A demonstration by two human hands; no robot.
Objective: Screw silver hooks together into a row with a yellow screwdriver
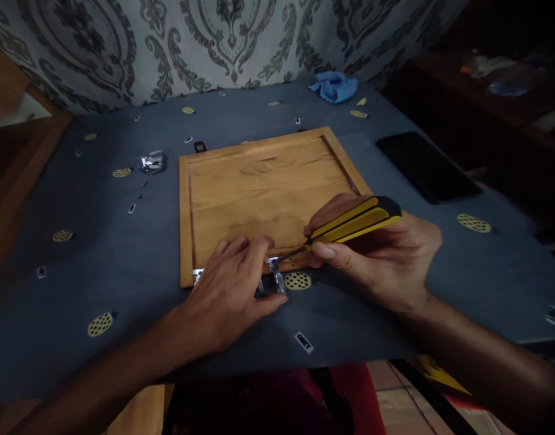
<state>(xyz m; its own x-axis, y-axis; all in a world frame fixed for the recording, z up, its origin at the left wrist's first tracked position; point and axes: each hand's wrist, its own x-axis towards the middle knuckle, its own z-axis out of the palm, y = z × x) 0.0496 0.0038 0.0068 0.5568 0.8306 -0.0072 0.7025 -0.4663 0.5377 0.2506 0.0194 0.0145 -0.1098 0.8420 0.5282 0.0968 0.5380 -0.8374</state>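
A framed wooden panel (259,199) lies flat on the table. My left hand (234,284) rests on its near edge, with the thumb and index finger closed about a shiny metal hinge (278,279). My right hand (386,260) grips a screwdriver (354,222) with a yellow and black handle. The blade slants down to the left, and its tip meets the hinge plate at the panel's edge. Whether a screw sits under the tip is too small to tell. Left of my left hand, another metal plate (197,275) shows on the panel's near corner, partly covered.
A loose metal hinge (153,161) and small dark screws (140,196) lie left of the panel. A black phone (428,166) lies to the right, a blue cloth (334,87) at the back. Dark fittings (199,147) stick out past the panel's far edge. A patterned curtain (232,36) hangs behind.
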